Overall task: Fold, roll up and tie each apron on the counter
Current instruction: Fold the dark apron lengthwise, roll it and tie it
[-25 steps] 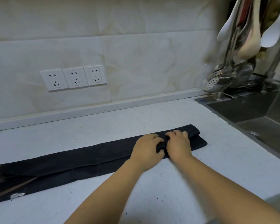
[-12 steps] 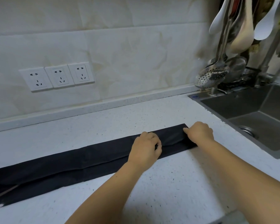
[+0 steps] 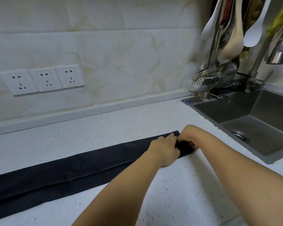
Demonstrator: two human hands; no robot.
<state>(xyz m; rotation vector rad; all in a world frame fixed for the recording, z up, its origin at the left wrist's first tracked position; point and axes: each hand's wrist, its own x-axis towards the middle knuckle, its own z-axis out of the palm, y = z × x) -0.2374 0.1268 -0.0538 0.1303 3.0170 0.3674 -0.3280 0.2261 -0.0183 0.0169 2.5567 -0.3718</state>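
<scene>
Apron (image 3: 88, 167): black, folded into a long narrow strip, flat across the white desk (image 3: 104, 128) from near left to its right end beside the sink (image 3: 251, 115).
Left hand (image 3: 164, 150): fingers curled onto the strip's right end.
Right hand (image 3: 188, 136): touching the left, fingers curled round the same end.

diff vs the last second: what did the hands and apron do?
The right hand slid out to the end of the apron nearest the sink, then the left hand followed. Both now pinch that end, apparently starting a roll. The rest of the folded strip stayed flat on the counter.
</scene>
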